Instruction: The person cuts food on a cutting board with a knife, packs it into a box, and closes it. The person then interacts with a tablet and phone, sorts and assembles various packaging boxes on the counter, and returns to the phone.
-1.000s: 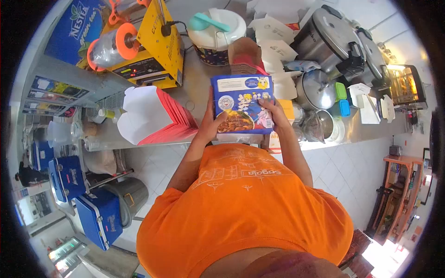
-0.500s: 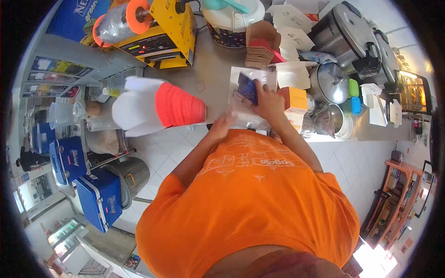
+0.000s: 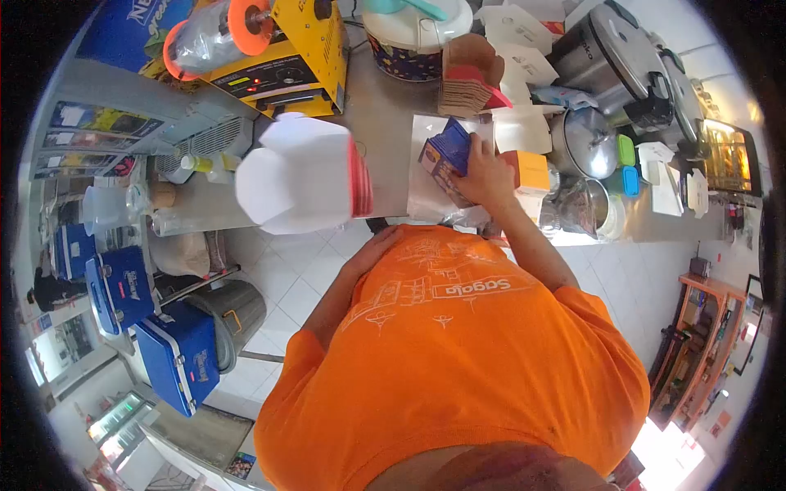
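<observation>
My right hand (image 3: 489,177) is closed around a dark blue printed carton (image 3: 450,151), its fingers over the right side. The carton is tilted above a clear plastic sheet or bag (image 3: 422,196) on the counter. My left hand (image 3: 375,248) lies against the front of the orange shirt, near the counter edge, holding nothing I can see; its fingertips are partly hidden. Left of the plastic lies a nested stack of red and white paper food boxes (image 3: 299,176), white flaps facing left. An orange-and-white carton (image 3: 528,172) stands just beside my right hand.
A yellow sealing machine (image 3: 303,61) with a plastic film roll stands at the back left. Behind my right hand are stacked brown trays (image 3: 467,90) and a patterned tub (image 3: 405,49). Steel pots (image 3: 585,147) and rice cookers (image 3: 610,57) crowd the right. Blue coolers (image 3: 176,352) stand at left.
My left hand has drawn back from the plastic to the shirt. The blue carton has tilted upright in my right hand. The stacked paper boxes have turned, showing more white and less red.
</observation>
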A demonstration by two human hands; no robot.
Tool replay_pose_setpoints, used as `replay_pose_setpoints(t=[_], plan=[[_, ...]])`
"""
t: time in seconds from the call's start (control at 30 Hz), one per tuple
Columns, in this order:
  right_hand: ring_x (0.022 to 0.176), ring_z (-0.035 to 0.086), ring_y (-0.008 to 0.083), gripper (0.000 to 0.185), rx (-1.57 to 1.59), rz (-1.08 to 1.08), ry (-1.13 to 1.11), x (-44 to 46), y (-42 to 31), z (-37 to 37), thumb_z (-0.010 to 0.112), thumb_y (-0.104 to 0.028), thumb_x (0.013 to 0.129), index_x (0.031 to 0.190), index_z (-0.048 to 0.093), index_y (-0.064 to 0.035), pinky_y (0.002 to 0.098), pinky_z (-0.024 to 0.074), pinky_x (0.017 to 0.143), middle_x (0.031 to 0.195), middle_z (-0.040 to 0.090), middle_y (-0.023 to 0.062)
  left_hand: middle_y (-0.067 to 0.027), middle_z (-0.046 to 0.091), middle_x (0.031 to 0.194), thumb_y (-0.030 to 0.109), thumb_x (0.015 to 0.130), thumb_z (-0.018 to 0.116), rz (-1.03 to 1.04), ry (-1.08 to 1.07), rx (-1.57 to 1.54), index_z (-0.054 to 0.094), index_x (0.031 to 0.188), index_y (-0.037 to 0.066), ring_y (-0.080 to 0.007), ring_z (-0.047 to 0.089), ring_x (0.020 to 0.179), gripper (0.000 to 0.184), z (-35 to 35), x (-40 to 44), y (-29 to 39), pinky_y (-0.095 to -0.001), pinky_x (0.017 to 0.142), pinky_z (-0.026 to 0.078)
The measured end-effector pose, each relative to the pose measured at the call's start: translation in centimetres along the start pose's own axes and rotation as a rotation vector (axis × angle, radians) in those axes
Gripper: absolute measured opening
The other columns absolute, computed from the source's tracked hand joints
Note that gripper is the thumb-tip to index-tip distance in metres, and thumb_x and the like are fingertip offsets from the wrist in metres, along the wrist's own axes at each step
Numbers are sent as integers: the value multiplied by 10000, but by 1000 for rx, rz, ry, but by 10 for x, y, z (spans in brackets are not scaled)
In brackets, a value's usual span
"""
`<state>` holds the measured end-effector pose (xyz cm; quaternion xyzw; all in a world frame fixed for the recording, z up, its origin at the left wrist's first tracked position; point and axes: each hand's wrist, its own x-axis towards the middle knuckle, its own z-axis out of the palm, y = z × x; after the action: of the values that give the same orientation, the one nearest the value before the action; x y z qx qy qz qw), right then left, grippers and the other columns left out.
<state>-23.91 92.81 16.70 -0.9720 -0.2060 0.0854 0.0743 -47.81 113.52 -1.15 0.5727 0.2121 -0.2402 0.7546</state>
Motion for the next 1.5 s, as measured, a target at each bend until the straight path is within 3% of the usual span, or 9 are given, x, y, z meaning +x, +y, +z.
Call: replay_pose_setpoints(t=[0.27,0.43,0.67,0.87,1.1,1.2,1.3,1.43,1.5], plan=[[884,708,442,1112,136,58,-50,-17,-3,17,773,-486,736,1607,172,-145,528,586,748,1197,646,234,-331,84,1628,420,597,964,744,140,773,-32,1581,-24,-429,132,1533,1469,78,63,116,-497,1226,228],[846,702,455,1054,231,104,-13,-24,-2,-7,681,-570,838,1616,126,-126,535,581,723,1106,661,268,-320,91,1630,403,495,1005,1298,161,751,28,1619,188,-473,138,1522,1505,103,115,130,-571,1191,288],[882,684,494,1104,380,44,-31,-26,18,28,594,-689,861,1622,52,-100,560,566,766,1135,633,318,-256,162,1633,271,492,1025,1016,47,612,135,1609,233,-462,232,1498,1428,91,122,101,-577,1164,344],[1037,659,435,934,292,-59,-167,-6,88,-5,744,-568,804,1555,348,-180,505,526,924,1164,664,210,-281,155,1624,298,495,1020,872,67,516,134,1609,194,-459,271,1481,1427,98,118,102,-524,1153,385],[1113,655,330,450,-264,-297,649,117,246,-32,726,-265,841,1270,640,-162,494,508,963,1161,701,88,-312,108,1617,359,487,1011,966,326,857,181,1589,129,-484,276,1468,1399,140,73,141,-527,1182,332],[1106,658,312,418,-379,-257,-47,176,280,14,755,-236,822,1227,679,-170,530,452,1027,1086,724,69,-308,143,1611,413,552,981,932,395,864,244,1564,90,-476,279,1465,1293,148,66,146,-539,1195,280],[1143,638,314,324,190,-312,-176,190,292,25,702,-288,887,1162,714,-117,577,312,1144,1078,728,106,-295,227,1593,451,661,921,934,492,848,332,1521,53,-459,288,1462,1116,152,59,153,-549,1198,238],[1345,487,349,574,82,-196,433,140,291,-22,698,-455,873,1341,597,-140,586,359,1105,1329,611,122,-253,360,1548,409,804,831,972,566,803,443,1439,20,-440,311,1452,840,156,50,172,-549,1184,248],[1434,359,410,698,65,-19,330,142,321,-30,731,-510,838,1412,528,-169,626,291,1154,1486,473,153,-232,391,1530,359,826,814,933,557,837,475,1412,23,-431,328,1443,756,161,53,183,-545,1185,248]])
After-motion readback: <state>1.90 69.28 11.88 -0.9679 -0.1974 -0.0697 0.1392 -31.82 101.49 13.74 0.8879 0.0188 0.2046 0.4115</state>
